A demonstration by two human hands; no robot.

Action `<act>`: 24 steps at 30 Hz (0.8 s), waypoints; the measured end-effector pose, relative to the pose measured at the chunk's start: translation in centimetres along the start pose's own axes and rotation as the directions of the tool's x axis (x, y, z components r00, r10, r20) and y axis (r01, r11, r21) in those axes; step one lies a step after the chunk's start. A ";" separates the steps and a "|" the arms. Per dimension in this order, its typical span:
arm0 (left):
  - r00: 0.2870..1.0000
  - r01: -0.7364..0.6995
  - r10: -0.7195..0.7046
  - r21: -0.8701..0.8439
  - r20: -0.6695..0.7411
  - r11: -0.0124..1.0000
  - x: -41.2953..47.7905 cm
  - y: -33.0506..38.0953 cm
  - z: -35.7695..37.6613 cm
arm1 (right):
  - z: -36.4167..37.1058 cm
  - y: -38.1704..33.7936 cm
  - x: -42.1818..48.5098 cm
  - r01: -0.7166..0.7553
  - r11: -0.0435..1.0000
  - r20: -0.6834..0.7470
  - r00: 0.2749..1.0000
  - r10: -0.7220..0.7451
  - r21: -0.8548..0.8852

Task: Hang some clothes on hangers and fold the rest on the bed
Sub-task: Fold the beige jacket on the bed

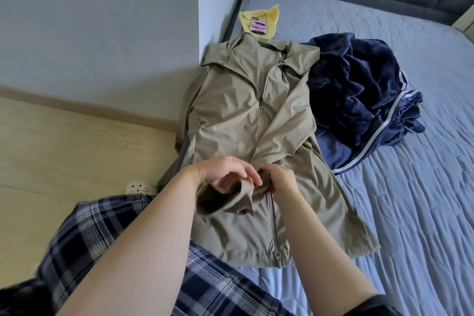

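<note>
head view: khaki jacket (230,100) flat on bed (410,187), our left hand (225,174) and right hand (280,179) both grasping its sleeve cuff (241,201); we would pull it straight, then fold inward.

The person wears soft checked trousers (102,233), dark blue with white and grey lines crossing. Both forearms (133,251) are bare. The edge of a black sleeve (374,306) shows high on the right arm (320,251).
</note>
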State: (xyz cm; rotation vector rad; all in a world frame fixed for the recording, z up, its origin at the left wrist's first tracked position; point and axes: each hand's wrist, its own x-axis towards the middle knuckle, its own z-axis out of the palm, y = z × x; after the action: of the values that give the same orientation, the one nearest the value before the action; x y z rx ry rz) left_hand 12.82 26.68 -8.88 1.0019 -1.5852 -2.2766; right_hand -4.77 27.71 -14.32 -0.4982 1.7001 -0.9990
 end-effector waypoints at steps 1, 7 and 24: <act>0.997 0.071 -0.072 -0.037 -0.032 0.997 0.2 -0.4 0.0 | -0.1 -0.2 0.0 0.013 1.000 -0.035 0.999 -0.013 0.005; 0.773 0.370 -0.221 0.140 -0.594 0.918 2.0 -3.3 0.2 | -0.2 -1.0 -1.3 -0.122 0.893 0.129 0.989 0.073 0.433; 0.863 0.292 -0.343 -0.186 -0.371 0.938 1.4 -2.8 1.2 | -1.5 -1.3 -1.4 -0.275 0.710 0.301 0.949 0.092 0.648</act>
State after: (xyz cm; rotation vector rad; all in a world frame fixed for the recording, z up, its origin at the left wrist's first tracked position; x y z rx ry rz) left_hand 11.64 27.99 -11.68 1.6721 -1.1629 -2.1347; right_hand -5.87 28.60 -12.35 0.0480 1.0151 -1.2648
